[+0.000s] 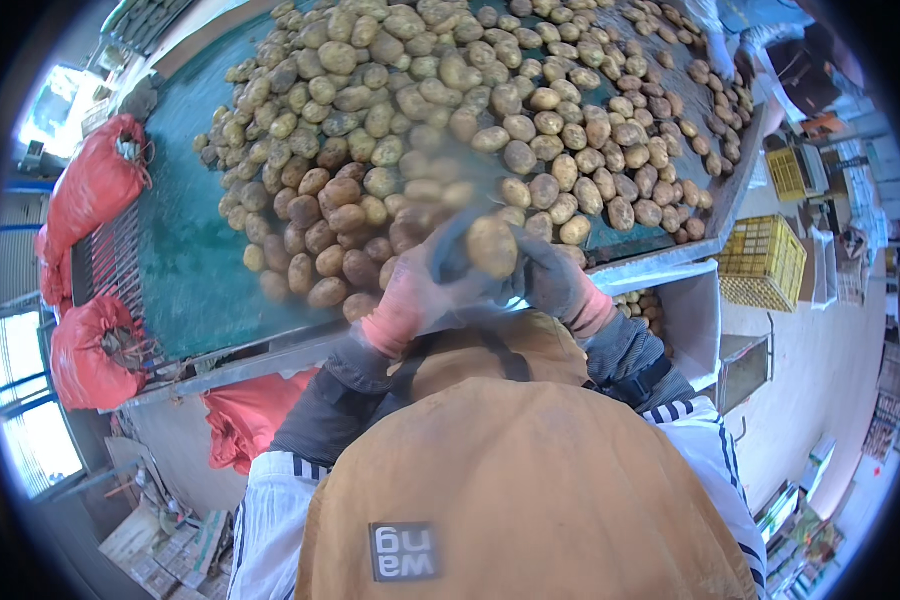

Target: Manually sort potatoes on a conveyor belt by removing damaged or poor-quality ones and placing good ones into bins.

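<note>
Close in front of my apron, a potato [493, 247] is held up between my two gloved hands. My left hand [429, 281], in a grey-palmed glove with a pink cuff, grips it from the left. The dark fingers of my right hand [559, 279] press on its right side. Some fingertips are hidden behind the potato, and a hazy blur covers this part of the view. Beyond my hands, a large heap of soil-marked potatoes [375, 112] spreads over the green sorting table [195, 247].
Red sacks [97, 352] stand at the table's left end beside a metal grate [116, 255]. A white-sided bin [694, 322] with potatoes adjoins the right front edge. Yellow crates [761, 262] stand farther right. Another person's gloved hand [720, 56] reaches in at the far right.
</note>
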A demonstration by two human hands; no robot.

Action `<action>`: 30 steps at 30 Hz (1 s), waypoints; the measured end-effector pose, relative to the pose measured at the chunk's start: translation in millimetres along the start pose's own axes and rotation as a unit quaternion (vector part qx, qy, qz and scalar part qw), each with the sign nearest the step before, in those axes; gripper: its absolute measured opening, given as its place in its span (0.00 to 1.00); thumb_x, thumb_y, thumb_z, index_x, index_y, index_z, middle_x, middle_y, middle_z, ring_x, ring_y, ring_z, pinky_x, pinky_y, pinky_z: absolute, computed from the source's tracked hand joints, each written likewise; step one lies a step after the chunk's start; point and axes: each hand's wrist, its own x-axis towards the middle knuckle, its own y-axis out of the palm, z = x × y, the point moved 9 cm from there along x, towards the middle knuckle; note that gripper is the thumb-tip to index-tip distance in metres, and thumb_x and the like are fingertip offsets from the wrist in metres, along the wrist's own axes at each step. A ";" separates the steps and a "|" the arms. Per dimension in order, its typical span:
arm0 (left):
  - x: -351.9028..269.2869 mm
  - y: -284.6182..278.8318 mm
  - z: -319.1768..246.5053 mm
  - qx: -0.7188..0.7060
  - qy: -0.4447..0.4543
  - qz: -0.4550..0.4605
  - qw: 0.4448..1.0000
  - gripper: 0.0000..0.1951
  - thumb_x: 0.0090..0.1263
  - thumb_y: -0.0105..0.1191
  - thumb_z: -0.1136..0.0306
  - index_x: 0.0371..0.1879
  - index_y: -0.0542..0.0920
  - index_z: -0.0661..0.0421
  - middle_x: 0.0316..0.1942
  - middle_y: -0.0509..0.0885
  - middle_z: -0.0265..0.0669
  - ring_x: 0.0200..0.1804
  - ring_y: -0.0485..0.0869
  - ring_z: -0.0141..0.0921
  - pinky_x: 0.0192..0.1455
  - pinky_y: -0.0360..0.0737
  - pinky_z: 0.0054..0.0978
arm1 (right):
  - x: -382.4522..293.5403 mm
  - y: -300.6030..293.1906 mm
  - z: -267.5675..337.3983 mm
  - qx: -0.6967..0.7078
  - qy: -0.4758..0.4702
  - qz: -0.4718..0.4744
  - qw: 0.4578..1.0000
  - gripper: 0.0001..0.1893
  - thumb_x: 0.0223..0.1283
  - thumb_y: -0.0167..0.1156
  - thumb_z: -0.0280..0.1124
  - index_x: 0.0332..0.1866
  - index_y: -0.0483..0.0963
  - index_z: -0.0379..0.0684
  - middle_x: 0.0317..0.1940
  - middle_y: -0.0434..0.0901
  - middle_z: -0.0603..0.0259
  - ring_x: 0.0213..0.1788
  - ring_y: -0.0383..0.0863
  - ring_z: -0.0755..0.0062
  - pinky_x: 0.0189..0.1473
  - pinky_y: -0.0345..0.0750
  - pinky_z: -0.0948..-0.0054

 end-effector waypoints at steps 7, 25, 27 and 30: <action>5.0 35.0 -3.7 0.161 0.041 0.089 0.982 0.32 0.63 0.65 0.63 0.66 0.73 0.60 0.43 0.84 0.34 0.42 0.81 0.24 0.48 0.79 0.22 | -31.8 -19.5 -33.4 0.003 0.150 -0.130 0.980 0.21 0.77 0.45 0.39 0.63 0.72 0.37 0.55 0.79 0.60 0.55 0.79 0.68 0.60 0.76 0.68; -84.3 -222.1 125.1 0.334 -0.138 -0.299 0.883 0.19 0.72 0.55 0.65 0.59 0.80 0.59 0.52 0.82 0.50 0.55 0.80 0.46 0.60 0.76 0.37 | -203.1 -190.9 55.1 -0.677 0.073 -0.436 0.588 0.20 0.69 0.56 0.38 0.59 0.74 0.33 0.51 0.81 0.43 0.56 0.80 0.49 0.59 0.75 0.61; -88.2 -210.9 143.5 0.352 -0.053 -0.284 0.890 0.19 0.68 0.58 0.61 0.55 0.82 0.56 0.46 0.81 0.48 0.51 0.79 0.47 0.58 0.73 0.44 | -123.8 -132.0 63.8 -0.600 -0.061 -0.357 0.713 0.15 0.65 0.60 0.29 0.55 0.77 0.36 0.51 0.80 0.48 0.53 0.81 0.51 0.57 0.76 0.63; -66.1 -155.3 113.3 0.399 0.010 -0.244 0.884 0.19 0.62 0.61 0.64 0.52 0.81 0.55 0.46 0.79 0.50 0.52 0.76 0.50 0.54 0.72 0.44 | -16.0 -50.2 43.1 -0.661 -0.066 -0.143 0.734 0.18 0.60 0.58 0.29 0.56 0.75 0.39 0.55 0.79 0.49 0.57 0.78 0.46 0.59 0.75 0.56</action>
